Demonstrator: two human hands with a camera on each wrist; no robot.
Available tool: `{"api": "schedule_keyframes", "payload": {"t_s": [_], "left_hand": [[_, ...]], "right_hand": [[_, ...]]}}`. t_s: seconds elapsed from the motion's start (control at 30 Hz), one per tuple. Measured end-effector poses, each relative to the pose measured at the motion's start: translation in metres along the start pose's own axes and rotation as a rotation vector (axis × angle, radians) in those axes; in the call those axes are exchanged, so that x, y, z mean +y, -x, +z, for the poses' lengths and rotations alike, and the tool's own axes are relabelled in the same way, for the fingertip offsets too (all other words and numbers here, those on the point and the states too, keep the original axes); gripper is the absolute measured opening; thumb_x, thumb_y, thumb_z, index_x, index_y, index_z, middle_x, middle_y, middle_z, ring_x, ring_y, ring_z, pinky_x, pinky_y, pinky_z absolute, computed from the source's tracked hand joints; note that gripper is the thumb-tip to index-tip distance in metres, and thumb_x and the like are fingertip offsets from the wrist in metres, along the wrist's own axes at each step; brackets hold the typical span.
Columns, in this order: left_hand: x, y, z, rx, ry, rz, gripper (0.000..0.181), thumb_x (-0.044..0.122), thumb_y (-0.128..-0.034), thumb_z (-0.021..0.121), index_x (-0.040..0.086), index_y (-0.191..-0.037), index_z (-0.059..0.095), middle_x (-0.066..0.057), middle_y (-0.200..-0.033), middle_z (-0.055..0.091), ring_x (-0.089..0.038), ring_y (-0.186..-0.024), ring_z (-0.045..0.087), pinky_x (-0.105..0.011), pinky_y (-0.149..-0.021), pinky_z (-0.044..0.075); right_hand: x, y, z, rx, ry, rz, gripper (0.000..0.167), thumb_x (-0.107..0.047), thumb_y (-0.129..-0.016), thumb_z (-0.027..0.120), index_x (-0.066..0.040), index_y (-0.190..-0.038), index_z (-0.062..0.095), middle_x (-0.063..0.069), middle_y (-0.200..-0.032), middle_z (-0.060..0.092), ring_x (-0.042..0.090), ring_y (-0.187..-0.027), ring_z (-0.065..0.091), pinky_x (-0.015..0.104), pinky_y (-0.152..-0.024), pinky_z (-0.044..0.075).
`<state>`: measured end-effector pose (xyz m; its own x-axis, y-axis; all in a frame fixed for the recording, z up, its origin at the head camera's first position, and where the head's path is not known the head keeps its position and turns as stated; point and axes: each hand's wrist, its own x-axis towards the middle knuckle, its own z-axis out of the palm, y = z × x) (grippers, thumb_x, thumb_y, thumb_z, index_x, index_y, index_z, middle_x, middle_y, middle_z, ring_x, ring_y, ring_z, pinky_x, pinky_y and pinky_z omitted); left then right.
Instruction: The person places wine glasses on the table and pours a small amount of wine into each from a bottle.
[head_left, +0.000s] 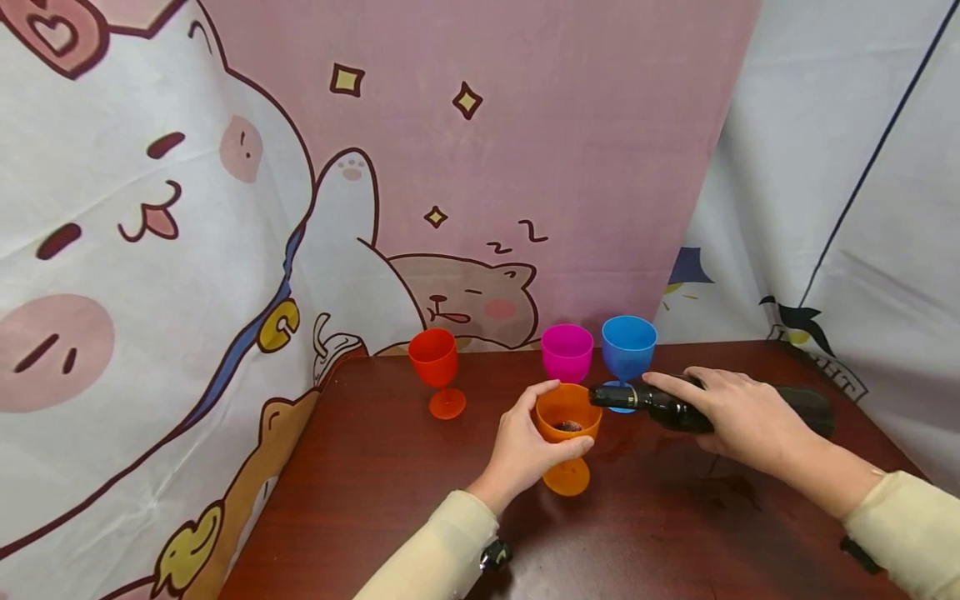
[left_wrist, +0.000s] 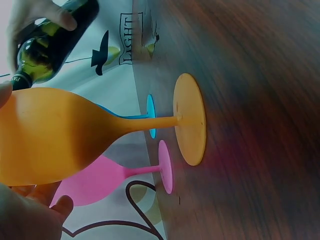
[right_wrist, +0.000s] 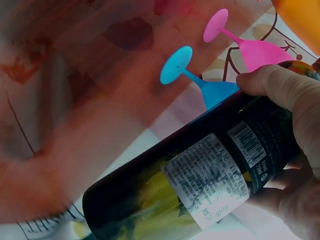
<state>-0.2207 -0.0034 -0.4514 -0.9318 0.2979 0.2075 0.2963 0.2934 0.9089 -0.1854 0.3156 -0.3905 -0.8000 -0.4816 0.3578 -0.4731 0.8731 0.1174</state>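
My left hand (head_left: 521,450) holds the bowl of an orange goblet (head_left: 555,406) between thumb and fingers. Dark liquid (head_left: 567,426) lies in the bottom of that bowl. The goblet's stem and round foot (left_wrist: 190,120) show in the left wrist view, upright over the table; whether the foot touches the wood I cannot tell. My right hand (head_left: 750,417) grips a dark glass wine bottle (right_wrist: 200,175) round its body, tipped nearly flat. Its mouth (head_left: 597,395) is at the goblet's right rim. A printed white label (right_wrist: 205,180) shows in the right wrist view.
Behind the orange goblet stand a pink goblet (head_left: 567,354) and a blue goblet (head_left: 628,346). A red goblet (head_left: 435,358) stands to the left on the brown table (head_left: 375,500). A cartoon-printed cloth (head_left: 570,167) hangs along the table's back and sides.
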Motion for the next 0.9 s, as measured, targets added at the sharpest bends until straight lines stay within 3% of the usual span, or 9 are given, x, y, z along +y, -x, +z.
{"api": "schedule_keyframes", "payload": {"t_s": [0.2,0.4,0.67,0.9], "left_hand": [[0.000,0.001,0.001,-0.002,-0.002,-0.001,0.080,0.039,-0.0809,0.095,0.038,-0.149,0.052,0.014,-0.133,0.067,-0.011,-0.120,0.066,-0.019,-0.098,0.057],[-0.002,0.001,0.002,0.003,0.001,0.012,0.080,0.040,-0.0809,0.095,0.039,-0.148,0.052,0.014,-0.132,0.068,-0.009,-0.119,0.066,-0.019,-0.097,0.058],[-0.003,0.001,0.002,-0.006,0.018,-0.003,0.078,0.040,-0.0824,0.093,0.043,-0.147,0.051,0.016,-0.133,0.066,-0.010,-0.120,0.064,-0.020,-0.097,0.058],[-0.001,0.001,0.001,0.008,0.012,-0.008,0.078,0.039,-0.0818,0.094,0.042,-0.148,0.051,0.015,-0.134,0.066,-0.011,-0.121,0.065,-0.020,-0.097,0.058]], "right_hand": [[-0.001,0.009,0.012,-0.042,-0.089,0.106,0.111,-0.024,-0.063,0.105,-0.040,-0.156,0.048,0.012,-0.123,0.072,0.033,-0.101,0.072,0.054,-0.065,0.062],[-0.003,0.014,0.022,0.001,-0.132,0.132,0.105,-0.022,-0.064,0.102,-0.040,-0.154,0.050,0.007,-0.120,0.073,0.028,-0.097,0.072,0.047,-0.056,0.057],[0.000,0.019,0.025,0.000,-0.226,0.269,0.104,-0.027,-0.069,0.099,-0.037,-0.158,0.045,0.016,-0.128,0.073,0.036,-0.098,0.074,0.053,-0.061,0.058],[0.008,0.027,0.027,0.129,-0.260,0.326,0.112,-0.026,-0.063,0.103,-0.031,-0.159,0.046,0.024,-0.116,0.075,0.039,-0.088,0.073,0.051,-0.056,0.052]]}}
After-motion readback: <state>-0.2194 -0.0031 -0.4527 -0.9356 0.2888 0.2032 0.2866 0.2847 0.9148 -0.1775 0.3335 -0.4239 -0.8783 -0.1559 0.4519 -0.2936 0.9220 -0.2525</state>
